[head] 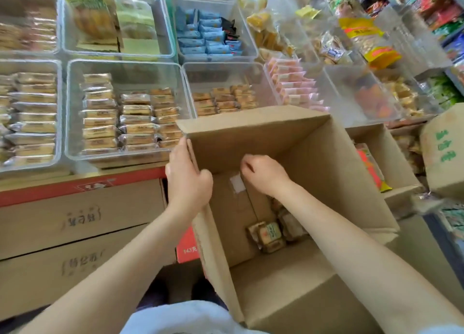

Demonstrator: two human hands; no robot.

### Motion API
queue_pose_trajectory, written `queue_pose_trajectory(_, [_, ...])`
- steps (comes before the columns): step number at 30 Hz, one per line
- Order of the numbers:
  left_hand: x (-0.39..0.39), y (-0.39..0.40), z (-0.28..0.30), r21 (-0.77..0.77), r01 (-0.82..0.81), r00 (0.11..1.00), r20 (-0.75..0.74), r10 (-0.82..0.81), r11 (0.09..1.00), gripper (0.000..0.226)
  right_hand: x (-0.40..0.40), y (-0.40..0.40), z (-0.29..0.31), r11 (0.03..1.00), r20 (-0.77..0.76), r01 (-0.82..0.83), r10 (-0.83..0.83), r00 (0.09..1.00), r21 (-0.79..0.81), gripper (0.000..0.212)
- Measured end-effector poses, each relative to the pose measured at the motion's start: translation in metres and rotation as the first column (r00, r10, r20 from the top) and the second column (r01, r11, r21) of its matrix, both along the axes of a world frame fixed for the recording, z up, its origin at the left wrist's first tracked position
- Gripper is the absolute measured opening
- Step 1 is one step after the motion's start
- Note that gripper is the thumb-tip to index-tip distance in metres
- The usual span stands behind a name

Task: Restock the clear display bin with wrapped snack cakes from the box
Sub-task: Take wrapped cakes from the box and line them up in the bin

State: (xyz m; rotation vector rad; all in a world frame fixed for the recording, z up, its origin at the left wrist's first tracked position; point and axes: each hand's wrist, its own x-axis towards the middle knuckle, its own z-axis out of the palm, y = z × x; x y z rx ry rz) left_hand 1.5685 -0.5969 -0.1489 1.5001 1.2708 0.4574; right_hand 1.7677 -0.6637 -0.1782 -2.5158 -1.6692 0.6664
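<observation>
An open cardboard box (313, 143) stands in front of me, nearly empty. A few wrapped snack cakes (268, 235) lie at its bottom near the right side. My left hand (187, 178) grips the box's left wall at the rim, fingers inside. My right hand (263, 173) is inside the box with its fingers curled under; whether it holds anything I cannot tell. Just behind the box sits a clear display bin (226, 72) partly filled with rows of similar wrapped cakes (223, 100).
More clear bins (72, 107) of wrapped snacks fill the shelf left and behind. Stacked cartons (75, 215) stand below the shelf at left. Another open box (391, 158) and a carton with green print (444, 155) stand at right.
</observation>
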Motion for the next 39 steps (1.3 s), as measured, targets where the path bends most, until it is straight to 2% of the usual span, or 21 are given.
queue_pose_trajectory(2, [0.01, 0.016, -0.003, -0.002, -0.048, 0.999, 0.004, 0.048, 0.999, 0.077, 0.015, -0.016, -0.033, 0.93, -0.036, -0.084, 0.077, 0.996, -0.359, 0.026])
queue_pose_trajectory(4, [0.021, 0.03, -0.002, 0.028, -0.072, 0.997, 0.01, 0.072, 0.997, 0.073, 0.02, -0.029, -0.064, 0.809, -0.1, -0.156, 0.12, 0.988, -0.568, 0.035])
queue_pose_trajectory(7, [0.03, 0.033, -0.004, 0.061, -0.123, 0.992, 0.017, 0.122, 0.99, 0.073, 0.026, -0.043, -0.107, 0.538, -0.147, -0.247, 0.221, 0.964, -0.806, 0.052])
queue_pose_trajectory(9, [0.028, 0.029, -0.005, 0.059, -0.176, 0.984, 0.03, 0.175, 0.983, 0.072, 0.027, -0.05, -0.131, 0.414, -0.154, -0.264, 0.28, 0.947, -0.871, 0.07])
queue_pose_trajectory(11, [0.026, 0.026, -0.004, 0.039, -0.229, 0.972, 0.071, 0.226, 0.973, 0.07, 0.022, -0.057, -0.142, 0.382, -0.147, -0.293, 0.366, 0.919, -0.877, 0.08])
queue_pose_trajectory(13, [0.026, 0.024, -0.005, 0.049, -0.259, 0.962, 0.105, 0.253, 0.965, 0.069, 0.016, -0.062, -0.15, 0.371, -0.146, -0.337, 0.456, 0.878, -0.865, 0.074])
queue_pose_trajectory(15, [0.029, 0.022, -0.006, 0.063, -0.271, 0.957, 0.123, 0.262, 0.961, 0.069, 0.014, -0.062, -0.154, 0.358, -0.153, -0.356, 0.487, 0.86, -0.863, 0.058])
queue_pose_trajectory(18, [0.031, 0.021, -0.005, 0.068, -0.282, 0.954, 0.129, 0.272, 0.957, 0.069, 0.014, -0.056, -0.153, 0.317, -0.225, -0.347, 0.364, 0.904, -0.883, 0.051])
queue_pose_trajectory(19, [0.032, 0.02, -0.004, 0.071, -0.27, 0.957, 0.131, 0.26, 0.96, 0.068, 0.013, -0.05, -0.142, 0.35, -0.241, -0.346, 0.31, 0.92, -0.87, 0.054])
queue_pose_trajectory(20, [0.032, 0.019, -0.003, 0.077, -0.257, 0.96, 0.137, 0.245, 0.963, 0.067, 0.012, -0.042, -0.129, 0.429, -0.255, -0.349, 0.263, 0.931, -0.833, 0.055])
queue_pose_trajectory(22, [0.03, 0.019, -0.004, 0.086, -0.238, 0.965, 0.13, 0.226, 0.968, 0.065, 0.014, -0.021, -0.098, 0.658, -0.307, -0.314, 0.131, 0.943, -0.684, 0.052])
queue_pose_trajectory(24, [0.027, 0.02, -0.004, 0.123, -0.234, 0.969, 0.106, 0.222, 0.964, 0.061, 0.015, 0.001, -0.065, 0.826, -0.448, -0.23, -0.03, 0.894, -0.514, 0.052])
queue_pose_trajectory(26, [0.024, 0.021, -0.002, 0.283, -0.193, 0.98, 0.016, 0.196, 0.94, 0.054, 0.015, 0.018, -0.032, 0.918, -0.584, -0.112, -0.145, 0.798, -0.381, 0.045])
queue_pose_trajectory(29, [0.017, 0.019, 0.007, 0.5, -0.117, 0.984, -0.06, 0.169, 0.858, 0.037, 0.01, 0.037, 0.021, 0.983, -0.759, 0.012, -0.15, 0.633, -0.184, 0.041])
queue_pose_trajectory(31, [0.013, 0.021, 0.014, 0.481, -0.115, 0.99, -0.016, 0.139, 0.869, 0.03, 0.003, 0.046, 0.053, 0.996, -0.869, 0.053, -0.085, 0.488, -0.068, 0.036])
queue_pose_trajectory(32, [0.01, 0.025, 0.019, 0.419, -0.118, 0.993, 0.033, 0.115, 0.9, 0.03, -0.001, 0.051, 0.066, 0.998, -0.893, 0.057, -0.038, 0.448, -0.014, 0.034])
queue_pose_trajectory(33, [0.007, 0.029, 0.024, 0.339, -0.114, 0.991, 0.099, 0.085, 0.934, 0.031, -0.006, 0.056, 0.077, 0.998, -0.897, 0.055, 0.006, 0.442, 0.034, 0.034])
queue_pose_trajectory(35, [-0.001, 0.04, 0.034, 0.219, -0.084, 0.971, 0.237, 0.031, 0.972, 0.026, -0.019, 0.071, 0.096, 0.993, -0.869, 0.029, 0.083, 0.488, 0.111, 0.037])
queue_pose_trajectory(39, [-0.034, 0.074, 0.044, 0.187, -0.143, 0.923, 0.379, 0.063, 0.972, 0.021, -0.052, 0.103, 0.116, 0.98, -0.753, 0.008, 0.147, 0.642, 0.198, 0.034])
